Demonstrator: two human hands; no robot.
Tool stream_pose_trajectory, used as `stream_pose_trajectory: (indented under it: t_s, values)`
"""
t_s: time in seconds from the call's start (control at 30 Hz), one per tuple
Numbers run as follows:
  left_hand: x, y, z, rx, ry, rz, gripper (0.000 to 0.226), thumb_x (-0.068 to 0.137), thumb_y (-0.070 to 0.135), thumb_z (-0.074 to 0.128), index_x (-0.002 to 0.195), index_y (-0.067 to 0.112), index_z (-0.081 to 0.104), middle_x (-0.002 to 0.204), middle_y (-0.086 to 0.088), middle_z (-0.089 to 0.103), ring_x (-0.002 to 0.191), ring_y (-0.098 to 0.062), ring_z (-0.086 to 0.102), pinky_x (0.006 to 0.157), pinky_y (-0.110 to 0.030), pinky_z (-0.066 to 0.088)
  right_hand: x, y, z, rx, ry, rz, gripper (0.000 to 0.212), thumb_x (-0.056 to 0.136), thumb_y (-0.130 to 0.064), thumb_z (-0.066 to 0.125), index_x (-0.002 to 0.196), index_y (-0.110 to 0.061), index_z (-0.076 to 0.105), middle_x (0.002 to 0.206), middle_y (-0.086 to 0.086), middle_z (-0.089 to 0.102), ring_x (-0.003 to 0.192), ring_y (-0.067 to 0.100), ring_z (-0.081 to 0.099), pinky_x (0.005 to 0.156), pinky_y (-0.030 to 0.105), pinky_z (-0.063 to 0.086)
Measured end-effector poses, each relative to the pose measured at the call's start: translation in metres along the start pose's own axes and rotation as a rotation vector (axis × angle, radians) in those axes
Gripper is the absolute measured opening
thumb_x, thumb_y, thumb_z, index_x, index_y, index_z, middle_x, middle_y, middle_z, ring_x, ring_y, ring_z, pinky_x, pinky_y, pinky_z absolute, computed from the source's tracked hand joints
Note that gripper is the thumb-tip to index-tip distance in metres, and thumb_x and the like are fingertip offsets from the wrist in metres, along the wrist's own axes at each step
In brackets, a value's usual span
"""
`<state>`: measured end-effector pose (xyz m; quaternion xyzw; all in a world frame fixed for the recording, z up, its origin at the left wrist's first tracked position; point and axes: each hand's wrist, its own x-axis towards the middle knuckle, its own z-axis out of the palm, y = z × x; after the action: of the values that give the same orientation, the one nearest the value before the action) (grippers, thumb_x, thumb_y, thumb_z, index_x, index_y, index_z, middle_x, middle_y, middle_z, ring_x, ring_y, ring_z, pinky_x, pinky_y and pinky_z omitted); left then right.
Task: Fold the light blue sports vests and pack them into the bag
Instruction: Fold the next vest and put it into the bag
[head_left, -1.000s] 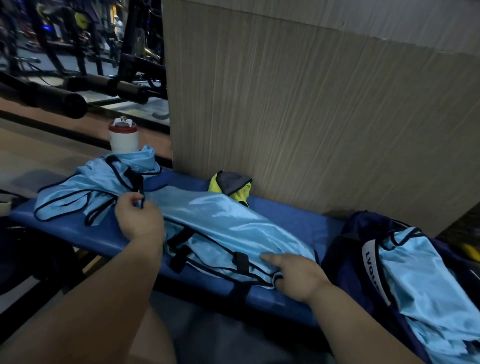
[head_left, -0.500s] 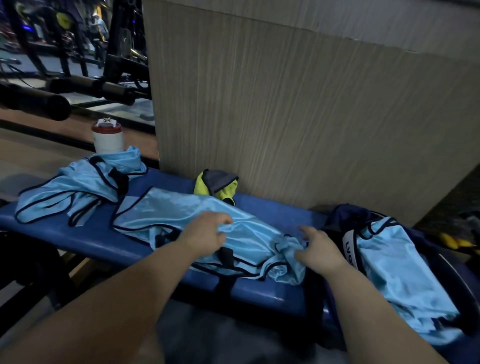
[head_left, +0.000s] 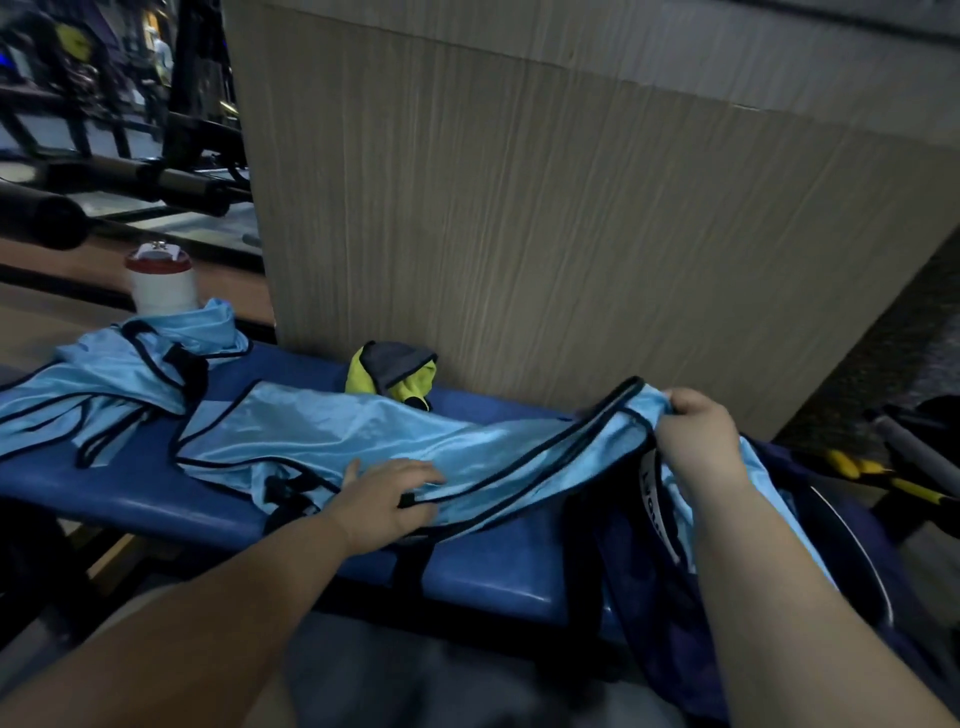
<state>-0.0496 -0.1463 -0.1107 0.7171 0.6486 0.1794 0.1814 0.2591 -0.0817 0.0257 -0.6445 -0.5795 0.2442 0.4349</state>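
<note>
My right grip (head_left: 696, 441) pinches an end of the shiny light-blue vest (head_left: 337, 441) over the navy bag (head_left: 649, 623), its length running left along the blue bench (head_left: 467, 566) under my flat left grip (head_left: 384, 499).

Vest (head_left: 363, 441) under left fingers (head_left: 415, 475): light blue, black trim. Bench (head_left: 493, 566): blue. Bag (head_left: 639, 597) below right fingers (head_left: 685, 405): navy. Cloth (head_left: 395, 369) beyond left fingers: yellow-green, grey.
</note>
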Motion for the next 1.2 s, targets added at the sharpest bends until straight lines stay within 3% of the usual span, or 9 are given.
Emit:
stream_pose_trajectory:
  t_s: [0.17, 0.33, 0.47, 0.63, 0.73, 0.8, 0.93, 1.03, 1.2]
  values:
    - [-0.005, 0.008, -0.002, 0.006, -0.021, 0.009, 0.058, 0.086, 0.072, 0.037, 0.137, 0.046, 0.044, 0.134, 0.035, 0.030, 0.134, 0.006, 0.019, 0.115, -0.051, -0.006, -0.001, -0.023, -0.013, 0.509, -0.063, 0.002, 0.043, 0.081, 0.012, 0.040, 0.067, -0.021, 0.063, 0.067, 0.010, 0.064, 0.061, 0.024, 0.059, 0.057, 0.034, 0.051]
    - [-0.009, 0.016, -0.013, 0.172, -0.037, 0.049, 0.051, 0.075, 0.069, 0.034, 0.102, 0.034, 0.060, 0.092, 0.014, 0.058, 0.091, -0.005, 0.053, 0.087, -0.032, 0.035, -0.001, -0.002, -0.022, 0.472, -0.117, 0.042, 0.038, 0.087, 0.012, 0.037, 0.069, -0.015, 0.058, 0.062, 0.008, 0.061, 0.048, 0.014, 0.056, 0.040, 0.019, 0.044]
    - [-0.010, 0.025, -0.018, 0.217, -0.133, 0.015, 0.042, 0.088, 0.069, 0.044, 0.100, 0.033, 0.061, 0.083, 0.012, 0.055, 0.083, -0.010, 0.053, 0.074, -0.029, 0.042, 0.006, 0.037, -0.017, 0.399, -0.119, 0.186, 0.025, 0.096, 0.001, 0.043, 0.089, -0.011, 0.063, 0.097, 0.022, 0.064, 0.073, 0.023, 0.061, 0.071, 0.033, 0.054]
    - [-0.003, 0.042, -0.023, 0.259, -0.081, -0.053, 0.042, 0.100, 0.054, 0.030, 0.092, 0.022, 0.056, 0.091, 0.003, 0.059, 0.086, -0.016, 0.054, 0.077, -0.034, 0.043, 0.006, 0.056, -0.018, 0.471, -0.055, 0.230, 0.020, 0.095, -0.004, 0.049, 0.106, -0.005, 0.065, 0.086, 0.007, 0.065, 0.074, 0.022, 0.061, 0.077, 0.039, 0.053]
    - [0.002, 0.052, -0.021, 0.332, -0.076, -0.135, 0.032, 0.096, 0.048, 0.044, 0.106, 0.019, 0.054, 0.104, -0.001, 0.059, 0.092, -0.021, 0.055, 0.075, -0.033, 0.042, 0.002, 0.055, -0.019, 0.455, -0.034, 0.198, 0.026, 0.094, -0.003, 0.050, 0.116, -0.002, 0.064, 0.090, 0.004, 0.065, 0.081, 0.022, 0.062, 0.090, 0.048, 0.050]
    - [0.001, 0.059, -0.016, 0.361, -0.113, -0.155, 0.048, 0.084, 0.062, 0.055, 0.114, 0.024, 0.052, 0.112, 0.002, 0.057, 0.103, -0.020, 0.055, 0.080, -0.033, 0.042, 0.003, 0.056, -0.018, 0.449, -0.070, 0.205, 0.032, 0.094, 0.002, 0.047, 0.116, -0.010, 0.067, 0.097, 0.010, 0.070, 0.091, 0.030, 0.066, 0.096, 0.048, 0.050]
    - [0.003, 0.062, -0.006, 0.460, -0.164, -0.039, 0.090, 0.074, 0.078, 0.052, 0.149, 0.038, 0.024, 0.156, 0.007, 0.025, 0.143, -0.023, 0.022, 0.112, -0.049, 0.018, 0.004, 0.054, -0.017, 0.577, -0.095, 0.290, 0.028, 0.094, -0.006, 0.049, 0.110, -0.012, 0.071, 0.097, 0.023, 0.072, 0.095, 0.038, 0.068, 0.093, 0.046, 0.053]
    - [0.006, 0.047, -0.001, 0.289, -0.340, -0.148, 0.107, 0.069, 0.084, 0.051, 0.152, 0.042, -0.001, 0.162, 0.015, -0.008, 0.149, -0.023, -0.010, 0.113, -0.061, -0.004, 0.007, 0.050, -0.018, 0.598, -0.115, 0.309, 0.027, 0.095, -0.006, 0.051, 0.115, -0.010, 0.069, 0.098, 0.022, 0.070, 0.091, 0.034, 0.067, 0.089, 0.042, 0.053]
    - [0.006, 0.022, 0.000, 0.341, -0.290, -0.299, 0.099, 0.072, 0.090, 0.032, 0.151, 0.046, -0.009, 0.159, 0.016, -0.021, 0.146, -0.024, -0.025, 0.108, -0.070, -0.010, 0.008, 0.051, -0.021, 0.926, 0.001, 0.412, 0.035, 0.101, -0.019, 0.043, 0.093, -0.013, 0.077, 0.107, 0.011, 0.069, 0.091, 0.023, 0.067, 0.078, 0.036, 0.058]
